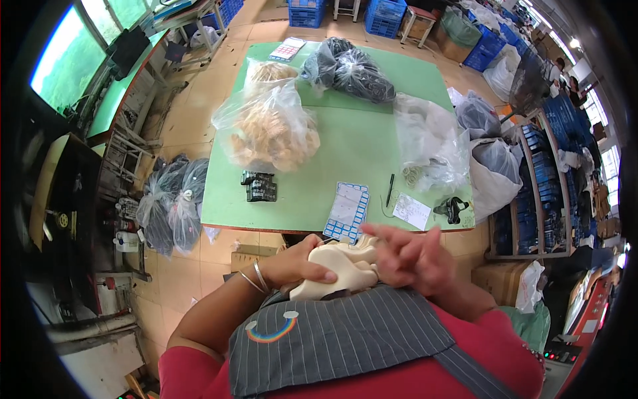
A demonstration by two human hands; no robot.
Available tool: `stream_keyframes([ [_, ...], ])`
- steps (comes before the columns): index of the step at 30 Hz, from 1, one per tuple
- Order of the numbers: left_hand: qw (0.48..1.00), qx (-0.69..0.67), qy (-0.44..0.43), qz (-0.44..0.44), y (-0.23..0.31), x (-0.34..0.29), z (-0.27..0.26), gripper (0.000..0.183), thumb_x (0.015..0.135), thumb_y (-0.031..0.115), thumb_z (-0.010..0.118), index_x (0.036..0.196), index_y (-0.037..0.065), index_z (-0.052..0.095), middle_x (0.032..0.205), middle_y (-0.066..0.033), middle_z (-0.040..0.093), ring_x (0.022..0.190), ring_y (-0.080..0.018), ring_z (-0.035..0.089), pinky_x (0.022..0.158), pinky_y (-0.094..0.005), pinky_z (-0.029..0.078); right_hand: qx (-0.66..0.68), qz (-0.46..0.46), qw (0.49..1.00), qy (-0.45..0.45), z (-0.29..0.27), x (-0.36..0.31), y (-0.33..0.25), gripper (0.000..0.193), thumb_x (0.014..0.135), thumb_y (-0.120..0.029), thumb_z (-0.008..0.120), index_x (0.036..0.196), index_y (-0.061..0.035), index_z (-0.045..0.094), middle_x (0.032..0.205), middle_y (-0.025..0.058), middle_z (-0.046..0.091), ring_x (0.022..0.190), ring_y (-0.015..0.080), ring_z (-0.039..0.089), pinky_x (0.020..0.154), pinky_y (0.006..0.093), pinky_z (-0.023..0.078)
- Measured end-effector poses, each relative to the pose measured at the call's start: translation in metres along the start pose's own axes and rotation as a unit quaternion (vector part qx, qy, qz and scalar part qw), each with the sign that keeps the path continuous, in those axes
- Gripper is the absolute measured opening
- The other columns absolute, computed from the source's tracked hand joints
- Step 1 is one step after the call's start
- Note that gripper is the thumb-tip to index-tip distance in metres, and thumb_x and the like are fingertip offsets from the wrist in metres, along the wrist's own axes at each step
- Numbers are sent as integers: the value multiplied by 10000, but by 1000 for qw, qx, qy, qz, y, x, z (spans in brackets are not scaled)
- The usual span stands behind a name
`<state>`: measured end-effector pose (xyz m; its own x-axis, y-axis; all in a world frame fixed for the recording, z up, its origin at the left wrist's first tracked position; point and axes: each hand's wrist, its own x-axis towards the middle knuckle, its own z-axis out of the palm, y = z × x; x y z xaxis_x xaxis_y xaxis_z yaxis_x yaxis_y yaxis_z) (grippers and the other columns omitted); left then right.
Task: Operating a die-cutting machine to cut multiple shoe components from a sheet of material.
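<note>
My left hand [299, 263] grips several cream moulded foam cups [335, 269], which look like bra cups, close against my striped apron. Its thumb presses on top of them. Just right of the cups is my right hand [413, 261], raised and smeared by motion, so I cannot tell how its fingers are set or if they hold anything. On the table edge just beyond lies a sheet of blue-bordered labels [347, 211]. A black pen [390, 189] and a white paper slip [412, 211] lie further right.
The green table [342, 149] carries a clear bag of beige pieces [272, 130], dark bags [349, 70], a bag of white pieces [432, 136], black packs [260, 187] and a black strap-like item [453, 210]. Bagged goods [179, 199] sit on the floor left; a rack [538, 179] stands right.
</note>
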<state>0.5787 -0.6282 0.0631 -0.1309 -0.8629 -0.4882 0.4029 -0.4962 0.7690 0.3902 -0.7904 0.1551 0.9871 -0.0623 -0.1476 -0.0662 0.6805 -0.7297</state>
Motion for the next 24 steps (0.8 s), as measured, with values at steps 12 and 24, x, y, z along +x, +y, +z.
stream_keyframes([
  [12, 971, -225, 77, 17, -40, -21, -15, 728, 708, 315, 707, 1276, -23, 400, 1117, -125, 562, 975, -181, 592, 835, -289, 505, -537, 92, 812, -210, -59, -3, 14, 522, 982, -441, 340, 1212, -28, 562, 1039, 130, 579, 1061, 255, 523, 952, 369, 354],
  [24, 947, -152, 57, 279, -109, -31, -68, 901, 605, 478, 806, 1270, 68, 356, 1297, -115, 450, 1152, -244, 511, 932, -390, 466, -490, 256, 819, -152, -99, 119, 87, 320, 881, -178, 567, 1181, -67, 577, 1115, 101, 625, 1023, 210, 584, 892, 326, 440],
])
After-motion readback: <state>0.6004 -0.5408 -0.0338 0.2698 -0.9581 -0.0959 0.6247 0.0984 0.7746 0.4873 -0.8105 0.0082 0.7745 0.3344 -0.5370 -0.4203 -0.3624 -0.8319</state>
